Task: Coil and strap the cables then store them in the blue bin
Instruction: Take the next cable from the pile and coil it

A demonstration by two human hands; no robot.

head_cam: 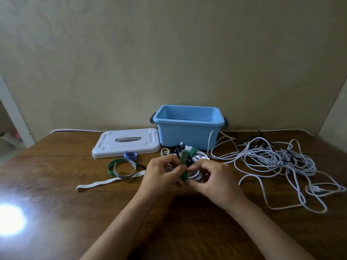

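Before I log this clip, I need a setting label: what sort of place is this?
Probably a room at home: a brown wooden table against a plain beige wall, with a blue plastic storage bin and tangled white cables.

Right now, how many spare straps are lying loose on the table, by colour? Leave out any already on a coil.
Green strap: 1
Grey strap: 1, looped, with a long tail
Blue strap roll: 1
Total: 3, all left of the hands, in front of the white lid.
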